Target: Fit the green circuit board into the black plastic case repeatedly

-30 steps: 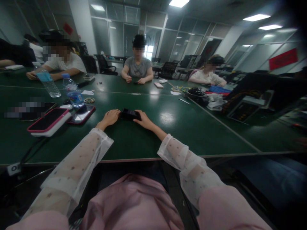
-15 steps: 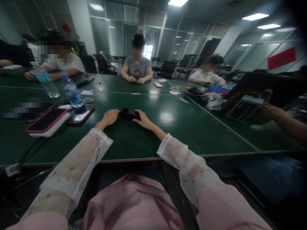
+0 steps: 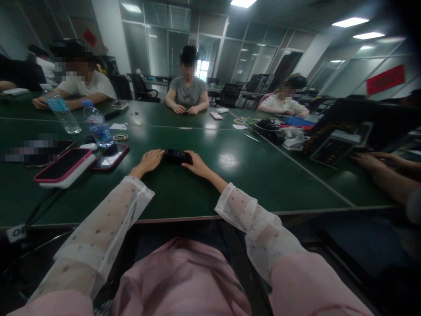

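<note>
A small black box-like device [image 3: 177, 156] lies on the green table [image 3: 184, 193] in front of me. My left hand [image 3: 151, 161] rests at its left end, fingers together and pointing toward it; whether they grip it is hard to make out. At the right end, my right hand [image 3: 194, 164] has its fingers on the device's edge, closed around that corner. Both forearms, in sheer white dotted sleeves, reach over the table's front edge.
To the left are a pink-edged phone [image 3: 66, 164] on a white block, another phone [image 3: 111, 156], a bottle [image 3: 98, 125] and a tape roll [image 3: 120, 137]. A pen [image 3: 251, 138], cables and a boxed unit [image 3: 335, 149] lie right, beside another person's hands [image 3: 378, 162]. People sit opposite.
The other person's hand at the right has come down from the boxed unit onto the table, and a second one shows beside it. My hands and the black device have not visibly moved.
</note>
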`<state>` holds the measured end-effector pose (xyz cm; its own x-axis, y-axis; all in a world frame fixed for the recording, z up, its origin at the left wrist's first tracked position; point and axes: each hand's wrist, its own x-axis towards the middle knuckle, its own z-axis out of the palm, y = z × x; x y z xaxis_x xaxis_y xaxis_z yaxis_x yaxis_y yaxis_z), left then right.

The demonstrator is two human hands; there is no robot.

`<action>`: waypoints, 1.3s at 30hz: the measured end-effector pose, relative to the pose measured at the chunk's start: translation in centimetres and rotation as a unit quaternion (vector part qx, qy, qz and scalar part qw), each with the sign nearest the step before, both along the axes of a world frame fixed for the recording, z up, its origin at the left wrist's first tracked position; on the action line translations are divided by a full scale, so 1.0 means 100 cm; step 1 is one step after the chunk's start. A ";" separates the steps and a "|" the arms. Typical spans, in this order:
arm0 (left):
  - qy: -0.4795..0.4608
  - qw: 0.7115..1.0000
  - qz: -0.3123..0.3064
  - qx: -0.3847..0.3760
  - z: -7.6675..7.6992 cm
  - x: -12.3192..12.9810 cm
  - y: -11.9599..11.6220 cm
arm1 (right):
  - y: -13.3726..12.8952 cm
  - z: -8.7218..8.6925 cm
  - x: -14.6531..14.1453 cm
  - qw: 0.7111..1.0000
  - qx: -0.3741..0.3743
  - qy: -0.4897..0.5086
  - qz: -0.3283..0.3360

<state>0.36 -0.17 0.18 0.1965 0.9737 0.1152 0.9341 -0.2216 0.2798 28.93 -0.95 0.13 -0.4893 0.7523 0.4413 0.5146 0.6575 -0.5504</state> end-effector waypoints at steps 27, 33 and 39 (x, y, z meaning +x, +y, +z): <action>0.040 0.999 -0.028 0.015 -0.005 -0.001 0.004 | 0.010 0.018 0.017 0.962 0.117 0.161 -0.186; 0.019 1.000 -0.013 -0.004 -0.003 0.000 0.002 | 0.025 0.014 0.037 0.945 0.059 0.128 -0.294; 0.031 0.999 -0.013 0.002 -0.001 0.002 -0.002 | 0.030 0.005 0.043 0.928 0.023 0.105 -0.356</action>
<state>0.52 -0.37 0.11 0.2278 0.9680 0.1055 0.9436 -0.2462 0.2216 33.26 2.06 0.61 0.2255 0.8297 0.5106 0.7127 0.2169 -0.6671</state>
